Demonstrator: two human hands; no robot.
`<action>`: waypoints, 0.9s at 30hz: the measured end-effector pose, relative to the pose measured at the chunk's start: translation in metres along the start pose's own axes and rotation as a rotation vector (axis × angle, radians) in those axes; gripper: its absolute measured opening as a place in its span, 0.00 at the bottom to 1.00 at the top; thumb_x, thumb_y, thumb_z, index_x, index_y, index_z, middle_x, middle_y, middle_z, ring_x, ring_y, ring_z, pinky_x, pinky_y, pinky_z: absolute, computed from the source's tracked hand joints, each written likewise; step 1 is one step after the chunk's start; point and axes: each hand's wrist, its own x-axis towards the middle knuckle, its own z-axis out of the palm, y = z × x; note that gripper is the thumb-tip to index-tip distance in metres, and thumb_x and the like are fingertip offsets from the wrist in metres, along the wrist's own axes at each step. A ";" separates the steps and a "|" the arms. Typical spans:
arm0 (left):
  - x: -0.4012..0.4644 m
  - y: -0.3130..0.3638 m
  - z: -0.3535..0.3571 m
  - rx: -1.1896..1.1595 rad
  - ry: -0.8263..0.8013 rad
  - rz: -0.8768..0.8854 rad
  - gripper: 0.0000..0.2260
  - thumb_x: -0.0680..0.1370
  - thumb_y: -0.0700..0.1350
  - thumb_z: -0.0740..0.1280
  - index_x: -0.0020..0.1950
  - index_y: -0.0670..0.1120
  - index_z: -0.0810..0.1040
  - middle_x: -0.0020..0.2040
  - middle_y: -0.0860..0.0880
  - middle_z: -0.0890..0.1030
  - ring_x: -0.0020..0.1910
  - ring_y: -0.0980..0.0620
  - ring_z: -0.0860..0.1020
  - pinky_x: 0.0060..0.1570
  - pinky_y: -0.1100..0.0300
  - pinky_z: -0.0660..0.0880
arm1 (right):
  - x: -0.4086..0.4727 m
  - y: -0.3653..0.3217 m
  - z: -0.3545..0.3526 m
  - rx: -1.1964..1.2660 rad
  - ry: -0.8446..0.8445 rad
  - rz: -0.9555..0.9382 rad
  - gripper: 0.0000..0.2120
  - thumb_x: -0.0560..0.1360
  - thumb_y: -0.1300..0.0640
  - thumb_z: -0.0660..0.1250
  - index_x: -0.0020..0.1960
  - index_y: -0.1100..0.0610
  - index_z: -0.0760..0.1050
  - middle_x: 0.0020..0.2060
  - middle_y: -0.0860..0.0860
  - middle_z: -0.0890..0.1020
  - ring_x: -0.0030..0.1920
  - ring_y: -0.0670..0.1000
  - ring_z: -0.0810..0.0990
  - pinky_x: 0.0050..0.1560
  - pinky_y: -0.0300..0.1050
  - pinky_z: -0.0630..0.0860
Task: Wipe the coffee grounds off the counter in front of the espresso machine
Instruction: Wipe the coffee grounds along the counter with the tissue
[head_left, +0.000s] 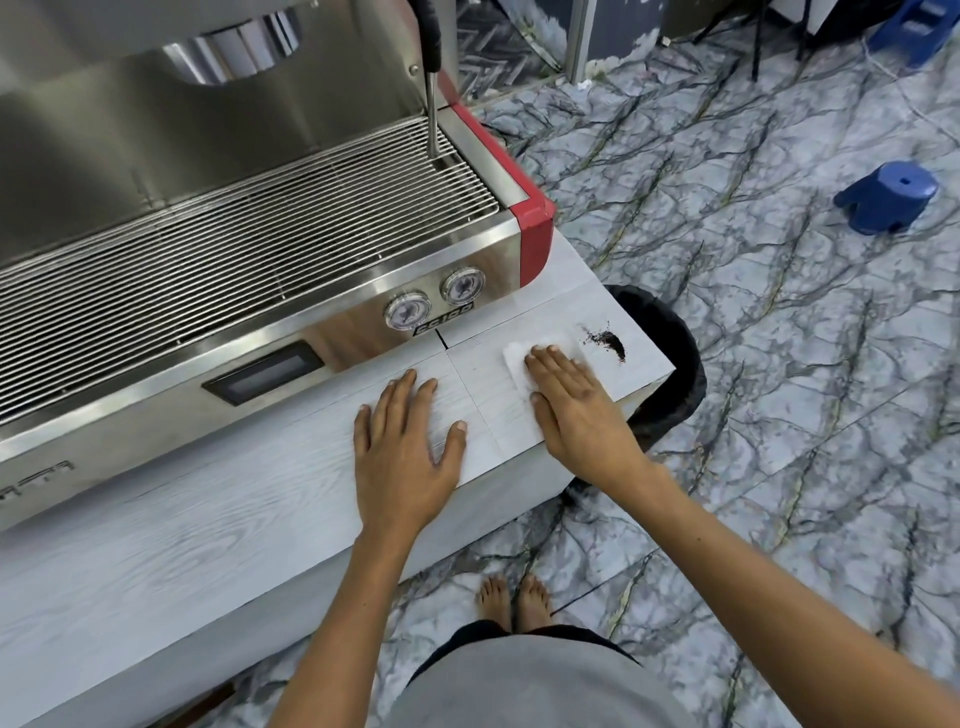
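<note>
A small dark heap of coffee grounds (608, 342) lies near the right end of the pale wood-grain counter (218, 519), in front of the steel espresso machine (249, 249). A white paper towel (517, 358) lies flat on the counter just left of the grounds. My right hand (571, 405) presses on the towel with straight fingers. My left hand (405, 447) rests flat on the bare counter to the left of it, fingers spread, holding nothing.
A black-lined waste bin (670, 364) stands on the floor right below the counter's right end. The machine's red corner (535, 234) and steam wand (432, 104) are behind the hands. Blue plastic stools (888, 197) sit on the marble-patterned floor.
</note>
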 end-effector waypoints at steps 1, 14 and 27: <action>0.000 0.000 0.000 -0.003 0.001 0.001 0.27 0.80 0.64 0.52 0.77 0.56 0.61 0.80 0.55 0.58 0.79 0.54 0.53 0.78 0.48 0.48 | 0.000 -0.001 0.001 -0.016 0.004 0.007 0.20 0.80 0.57 0.55 0.69 0.64 0.70 0.69 0.59 0.71 0.72 0.56 0.67 0.74 0.52 0.59; 0.007 0.011 0.004 -0.050 -0.023 -0.029 0.28 0.78 0.63 0.53 0.76 0.53 0.63 0.80 0.53 0.57 0.80 0.52 0.51 0.78 0.46 0.43 | 0.000 0.022 -0.010 0.008 -0.027 0.004 0.21 0.81 0.57 0.51 0.70 0.59 0.70 0.70 0.53 0.72 0.73 0.51 0.66 0.73 0.51 0.63; 0.024 0.076 0.030 -0.033 0.035 -0.101 0.27 0.79 0.61 0.54 0.76 0.52 0.64 0.80 0.51 0.59 0.80 0.50 0.53 0.78 0.44 0.45 | 0.011 0.069 -0.026 0.009 0.010 0.020 0.20 0.80 0.59 0.54 0.68 0.61 0.72 0.68 0.55 0.74 0.71 0.53 0.69 0.72 0.52 0.65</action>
